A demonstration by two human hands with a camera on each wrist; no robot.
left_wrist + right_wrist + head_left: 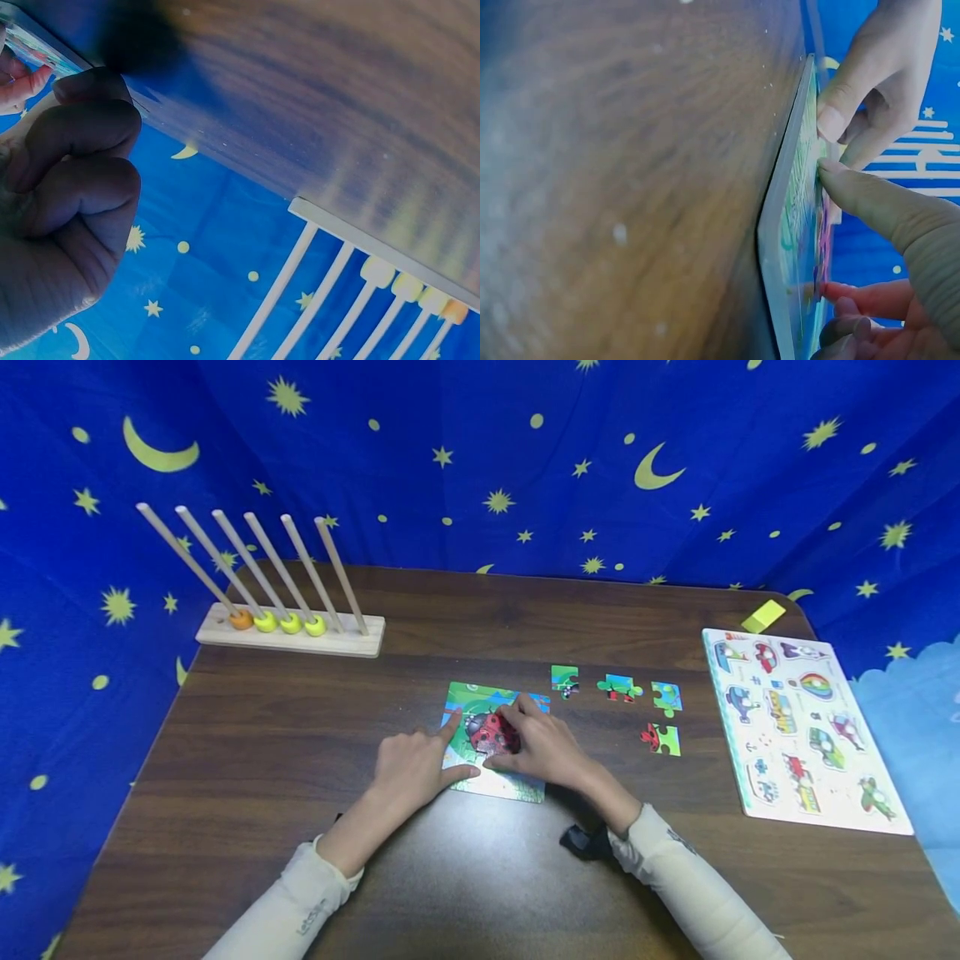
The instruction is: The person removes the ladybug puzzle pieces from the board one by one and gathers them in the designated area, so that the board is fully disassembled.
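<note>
A square puzzle board (504,787) with a ladybug picture lies in front of the person. With thumb and index finger stretched out, the left hand (411,767) touches its left side; the other fingers are folded, as the left wrist view shows. The right hand (553,750) pinches a red ladybug puzzle piece (491,735) over the middle of the board, thumb near, fingers far. Whether the piece is fully seated cannot be seen. Loose pieces lie right of the board: a green one (565,677), a red-and-blue one (621,687), a blue-green one (667,697) and a red-and-green one (667,740).
At the back left stands a wooden peg rack (292,642) with upright rods and several yellow and orange beads. A white picture board (810,735) lies on the right, with a yellow block (763,616) behind it. A blue curtain (465,468) hangs behind the table.
</note>
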